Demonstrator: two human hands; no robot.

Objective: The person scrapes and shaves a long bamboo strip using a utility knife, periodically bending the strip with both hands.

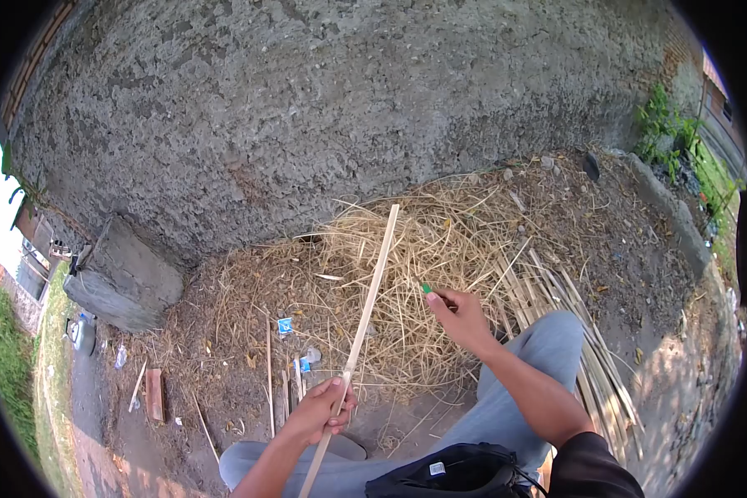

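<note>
My left hand (pixel 317 412) is wrapped round a long pale strip of split cane or wood (pixel 365 317), which slants up from my lap past the hand. To its right, my right hand (pixel 459 318) is closed on a small green object (pixel 427 289), of which only the tip shows between thumb and fingers. It is held apart from the strip. Beneath both hands lies a heap of thin curled shavings (pixel 423 266).
Long split strips (pixel 593 357) lie beside my right knee. A rough wall (pixel 332 108) rises ahead. At the left are a concrete block (pixel 129 274), a brick (pixel 154 394) and a kettle-like container (pixel 82 334). Blue-white wrappers (pixel 285 325) lie on the ground.
</note>
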